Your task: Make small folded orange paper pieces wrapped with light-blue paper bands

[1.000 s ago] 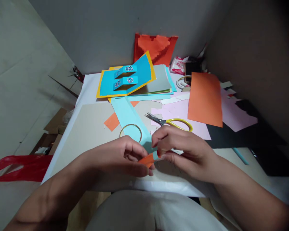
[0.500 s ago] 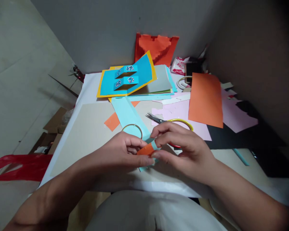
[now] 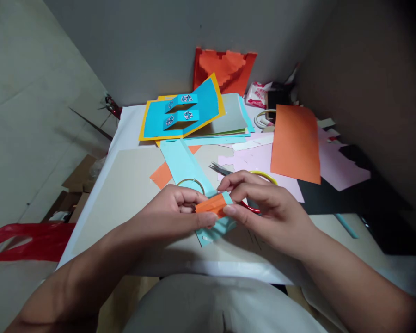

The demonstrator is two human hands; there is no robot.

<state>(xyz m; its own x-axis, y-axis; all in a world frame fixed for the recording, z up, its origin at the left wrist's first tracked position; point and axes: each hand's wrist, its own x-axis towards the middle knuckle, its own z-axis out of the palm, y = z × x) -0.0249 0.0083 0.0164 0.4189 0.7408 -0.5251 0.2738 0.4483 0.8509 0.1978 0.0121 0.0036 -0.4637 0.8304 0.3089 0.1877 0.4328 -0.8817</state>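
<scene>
The left hand [image 3: 169,213] and right hand [image 3: 267,213] meet over the front middle of the tabletop [image 3: 131,125], with a small folded orange paper strip [image 3: 211,206] held between them. The left hand's grip is a narrow pinch on the strip's left end, thumb lying along it, while the right hand's grip closes just as narrowly on the other end, fingertips above and thumb below. Holding it from both ends probably keeps the folded layers flat and stops them slipping. A light blue paper strip [image 3: 215,230] shows beneath and beside the orange piece, and its end sticks out past the hands toward the front edge; it appears to continue up into the long light blue strip [image 3: 178,159], but the fingers hide the join. That long strip lies across a grey card sheet [image 3: 116,208], perhaps placed there as a firm working surface. Nearest the right hand, yellow-handled scissors [image 3: 261,174] rest on a pink paper sheet [image 3: 253,166], partly hidden by the fingers, and a thin ring [image 3: 190,183] sits just above the left hand.
</scene>
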